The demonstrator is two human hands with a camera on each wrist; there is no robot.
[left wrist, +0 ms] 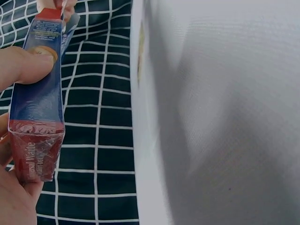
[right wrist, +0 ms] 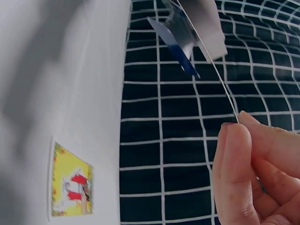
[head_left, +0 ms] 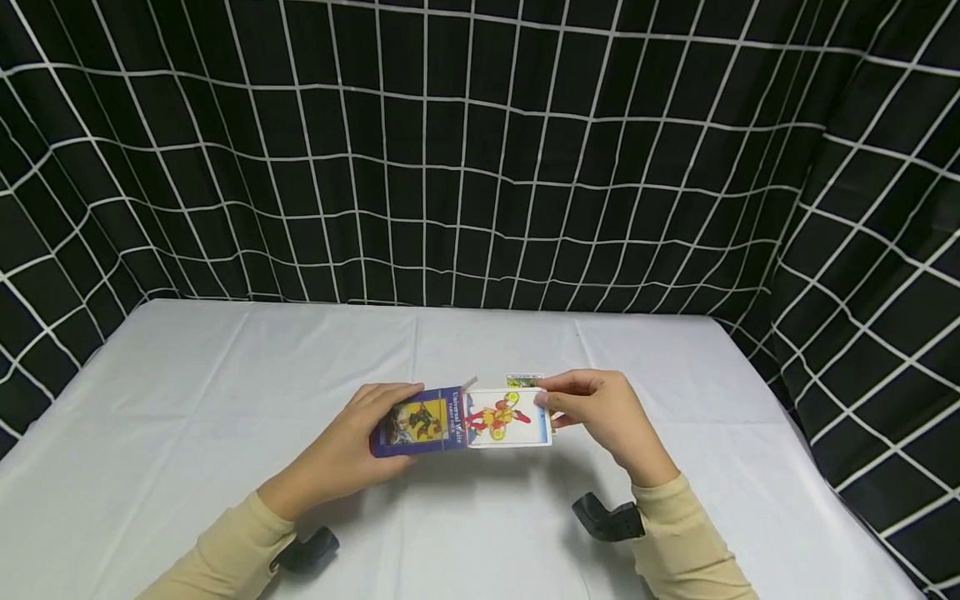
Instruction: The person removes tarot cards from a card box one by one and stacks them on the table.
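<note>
My left hand grips a blue tarot box from its left end, held above the table. In the left wrist view the thumb lies across the box's blue side, with its red end nearest the camera. A card with a red and yellow figure sticks out of the box's right end. My right hand pinches that card's far edge between thumb and fingers; the right wrist view shows the card edge-on in the fingertips. Beside the box mouth an open flap hangs out.
Another card with a yellow picture lies on the white table cloth, partly behind my right hand in the head view. A black curtain with white grid lines stands behind the table and along its sides.
</note>
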